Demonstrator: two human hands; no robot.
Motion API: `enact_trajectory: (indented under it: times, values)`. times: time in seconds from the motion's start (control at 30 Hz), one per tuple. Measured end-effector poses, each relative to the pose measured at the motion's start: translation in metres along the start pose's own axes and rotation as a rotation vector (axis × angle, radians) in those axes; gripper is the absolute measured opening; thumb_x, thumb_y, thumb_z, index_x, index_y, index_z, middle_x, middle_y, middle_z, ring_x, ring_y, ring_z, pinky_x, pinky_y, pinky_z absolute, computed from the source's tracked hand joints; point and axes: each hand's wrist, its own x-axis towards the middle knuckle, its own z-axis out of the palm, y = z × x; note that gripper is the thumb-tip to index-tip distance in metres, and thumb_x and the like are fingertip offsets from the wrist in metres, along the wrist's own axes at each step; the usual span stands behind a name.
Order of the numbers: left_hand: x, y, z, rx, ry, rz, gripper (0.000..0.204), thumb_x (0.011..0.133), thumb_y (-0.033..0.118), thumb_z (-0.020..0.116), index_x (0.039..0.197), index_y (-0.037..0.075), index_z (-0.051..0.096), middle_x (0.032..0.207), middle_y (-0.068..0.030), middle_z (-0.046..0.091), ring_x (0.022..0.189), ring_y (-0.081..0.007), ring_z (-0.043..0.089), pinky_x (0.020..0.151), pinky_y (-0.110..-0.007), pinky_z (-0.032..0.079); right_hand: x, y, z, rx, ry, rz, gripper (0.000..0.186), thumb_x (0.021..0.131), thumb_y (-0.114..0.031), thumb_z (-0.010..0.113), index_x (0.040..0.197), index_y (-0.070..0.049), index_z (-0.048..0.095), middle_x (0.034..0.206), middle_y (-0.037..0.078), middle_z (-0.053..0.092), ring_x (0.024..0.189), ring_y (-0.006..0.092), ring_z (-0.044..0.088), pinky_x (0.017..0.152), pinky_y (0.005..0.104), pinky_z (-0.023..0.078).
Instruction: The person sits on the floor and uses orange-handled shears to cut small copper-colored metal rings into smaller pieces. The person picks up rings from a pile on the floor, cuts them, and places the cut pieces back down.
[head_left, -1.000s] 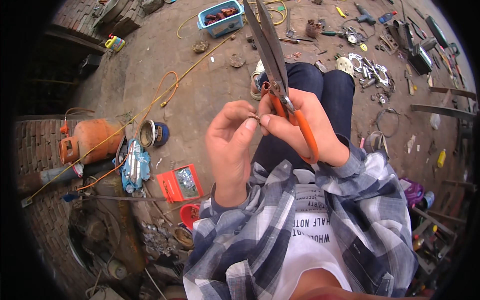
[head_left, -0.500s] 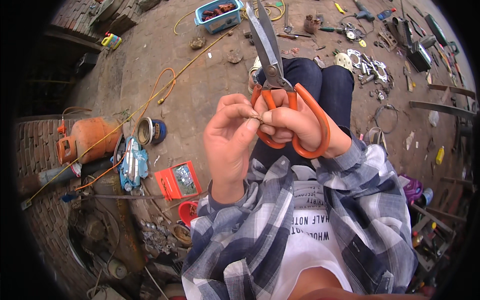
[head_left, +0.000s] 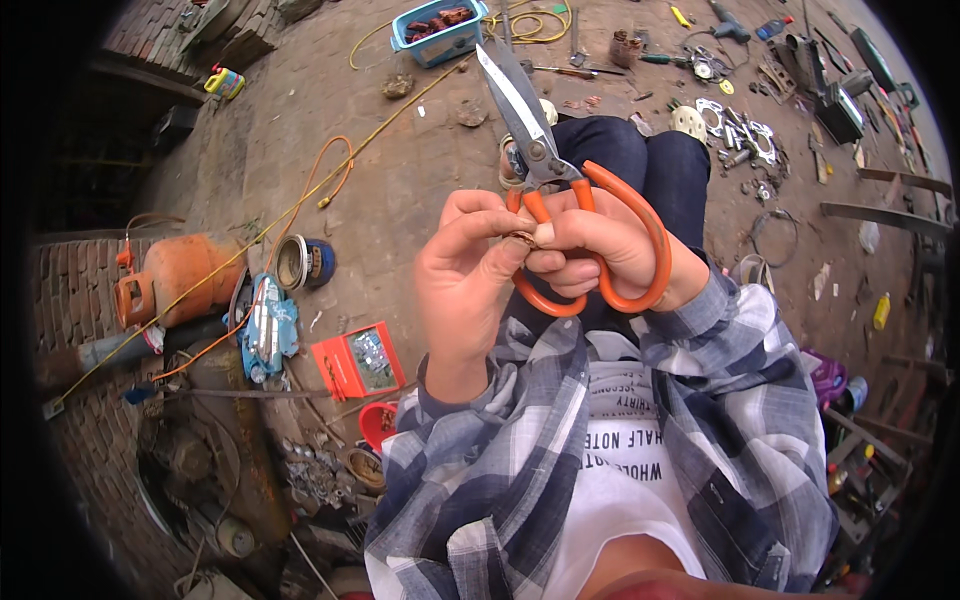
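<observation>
My left hand (head_left: pixel 470 265) pinches a small brown twisted piece (head_left: pixel 523 238), perhaps thin wire, between thumb and fingertips. Closed beside it, my right hand (head_left: pixel 610 248) has its thumb tip against the same piece. Hooked on the right hand is a large pair of shears (head_left: pixel 538 148) with orange handles; one loop curves round the outer side of that hand and the other hangs below the fingers. The grey blades point away from me and lie together. Both hands meet above my lap, and the fingers hide most of the small piece.
Far ahead stands a blue tub (head_left: pixel 440 38) of reddish-brown pieces. On the left are an orange gas cylinder (head_left: pixel 185 282), a paint can (head_left: pixel 303 262) and a red box (head_left: pixel 358 362). Yellow cable (head_left: pixel 385 128) crosses the floor. Metal parts (head_left: pixel 745 140) and tools lie at the right.
The shears have tilted, their tips swinging left and nearer to me. Both hands have shifted slightly right, still together at the small brown piece.
</observation>
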Motion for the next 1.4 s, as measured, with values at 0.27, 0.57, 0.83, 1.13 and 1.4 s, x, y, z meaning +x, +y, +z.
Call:
enact_trajectory:
  times: [0.27, 0.57, 0.83, 1.13, 1.4]
  values:
    - [-0.003, 0.003, 0.001, 0.034, -0.001, 0.000, 0.013, 0.077, 0.002, 0.068, 0.089, 0.001, 0.065, 0.096, -0.0048, 0.047, 0.089, -0.0125, 0.049, 0.076, -0.024, 0.040, 0.001, 0.000, -0.003, 0.192, -0.070, 0.122, 0.007, 0.083, -0.010, 0.050, 0.085, -0.003, 0.049, 0.069, 0.002, 0.047, 0.047, 0.0036, 0.033, 0.041, 0.0189, 0.025]
    - [-0.004, 0.007, 0.004, 0.236, 0.081, 0.098, 0.011, 0.078, 0.000, 0.066, 0.089, 0.000, 0.065, 0.092, -0.0046, 0.049, 0.080, -0.0113, 0.050, 0.069, -0.021, 0.040, 0.006, 0.007, 0.002, 0.300, 0.024, 0.108, 0.007, 0.083, -0.008, 0.051, 0.086, -0.003, 0.048, 0.069, 0.000, 0.042, 0.050, 0.0042, 0.035, 0.042, 0.0184, 0.027]
    - [-0.008, 0.006, 0.013, 0.340, 0.084, 0.181, 0.007, 0.081, 0.001, 0.063, 0.087, 0.000, 0.061, 0.089, -0.0042, 0.048, 0.076, -0.0092, 0.048, 0.069, -0.021, 0.039, 0.000, 0.010, -0.001, 0.396, -0.111, 0.118, 0.008, 0.087, -0.011, 0.052, 0.083, -0.004, 0.049, 0.067, -0.002, 0.038, 0.051, 0.0045, 0.035, 0.043, 0.0188, 0.027]
    - [0.005, 0.002, 0.018, 0.048, 0.250, 0.225, 0.011, 0.087, 0.003, 0.051, 0.097, -0.001, 0.051, 0.091, -0.0072, 0.052, 0.082, -0.0148, 0.052, 0.076, -0.028, 0.043, 0.000, 0.018, 0.000, -0.340, 0.261, -0.271, 0.029, 0.082, -0.026, 0.065, 0.081, -0.003, 0.048, 0.065, -0.001, 0.043, 0.053, 0.0056, 0.037, 0.045, 0.0219, 0.029]
    - [-0.003, 0.010, 0.016, -0.056, 0.349, 0.176, 0.020, 0.081, 0.007, 0.063, 0.096, -0.002, 0.054, 0.085, -0.0100, 0.061, 0.072, -0.0144, 0.058, 0.064, -0.026, 0.049, -0.003, 0.023, -0.006, -1.521, 0.561, -0.763, 0.058, 0.059, -0.033, 0.078, 0.096, 0.000, 0.049, 0.084, 0.011, 0.051, 0.076, 0.0298, 0.053, 0.064, 0.0367, 0.045]
